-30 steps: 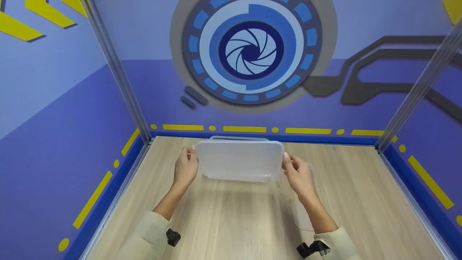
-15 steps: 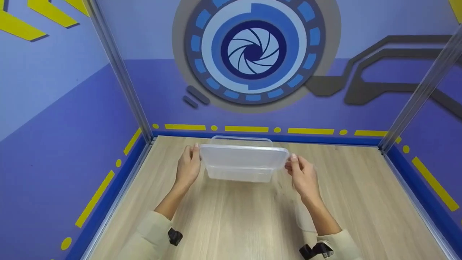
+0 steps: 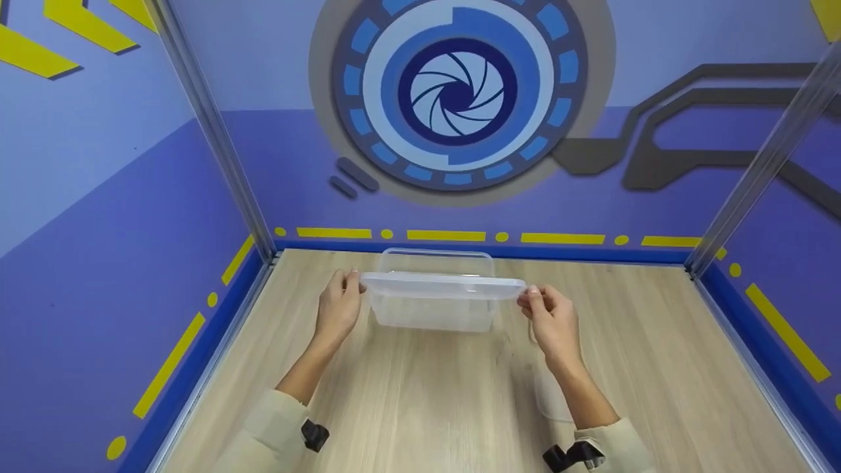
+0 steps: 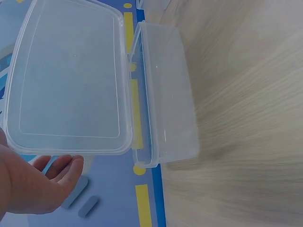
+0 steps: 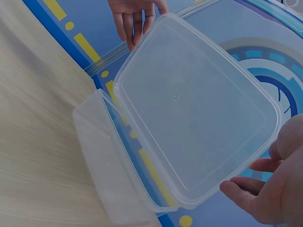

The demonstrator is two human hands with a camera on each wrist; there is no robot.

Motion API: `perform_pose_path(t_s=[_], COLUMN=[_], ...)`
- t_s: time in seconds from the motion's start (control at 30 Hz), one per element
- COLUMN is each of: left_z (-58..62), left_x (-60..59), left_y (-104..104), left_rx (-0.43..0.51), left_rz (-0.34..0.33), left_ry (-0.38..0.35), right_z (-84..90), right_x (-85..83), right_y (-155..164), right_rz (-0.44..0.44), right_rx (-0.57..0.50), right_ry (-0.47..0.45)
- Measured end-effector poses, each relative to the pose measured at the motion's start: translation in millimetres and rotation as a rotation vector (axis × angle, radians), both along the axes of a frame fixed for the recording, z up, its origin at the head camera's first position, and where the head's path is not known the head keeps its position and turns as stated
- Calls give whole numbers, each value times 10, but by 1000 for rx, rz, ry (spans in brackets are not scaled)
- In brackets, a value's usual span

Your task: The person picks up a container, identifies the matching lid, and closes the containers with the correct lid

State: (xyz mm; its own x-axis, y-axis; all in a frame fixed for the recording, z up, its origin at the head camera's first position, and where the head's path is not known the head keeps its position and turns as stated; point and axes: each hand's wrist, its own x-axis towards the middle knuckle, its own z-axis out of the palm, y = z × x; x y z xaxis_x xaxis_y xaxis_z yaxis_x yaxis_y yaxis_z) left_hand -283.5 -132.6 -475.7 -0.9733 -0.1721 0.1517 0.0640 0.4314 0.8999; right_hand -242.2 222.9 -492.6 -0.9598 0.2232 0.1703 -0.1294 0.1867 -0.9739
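Observation:
A clear plastic lid [image 3: 443, 286] hangs over an open clear food container [image 3: 433, 315] standing on the table. My left hand [image 3: 339, 306] pinches the lid's left edge between thumb and fingers. At the opposite edge, my right hand [image 3: 553, 320] grips it the same way. Seen from the head, the lid is nearly edge-on and covers part of the container's opening. Its broad underside shows in the left wrist view as the lid [image 4: 71, 80], apart from the container [image 4: 173, 94] along most of its side. Fingertips behind the lid's edge are partly hidden.
Another clear plastic piece [image 3: 552, 397] lies on the table [image 3: 420, 407], partly hidden under my right forearm; its kind is unclear. Printed blue walls [image 3: 282, 171] and metal corner posts [image 3: 217, 138] bound the table at the back and sides.
The lid has tilted from showing its broad face to nearly edge-on and come slightly lower. More of the container's opening shows behind it. Both hands keep hold; the right has shifted slightly outward.

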Motion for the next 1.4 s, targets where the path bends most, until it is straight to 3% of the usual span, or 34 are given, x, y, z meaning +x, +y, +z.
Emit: perform_pose_path(t_s=[0.3, 0.47, 0.73, 0.9, 1.4], left_z=[-75, -140, -215, -279, -421], left_x=[-3, 23, 61, 78, -6], left_y=[-19, -38, -21, 3, -12], left_rx=[34, 32, 54, 24, -12], left_rz=[5, 28, 10, -8, -4], left_ry=[-25, -39, -25, 0, -11], right_z=[-68, -99, -118, -125, -205], right_x=[-30, -44, -59, -50, -69], right_y=[6, -12, -18, 7, 68], right_rz=[-8, -2, 34, 1, -22], right_rx=[-92, -77, -12, 15, 13], right_ry=[-3, -39, -66, -95, -103])
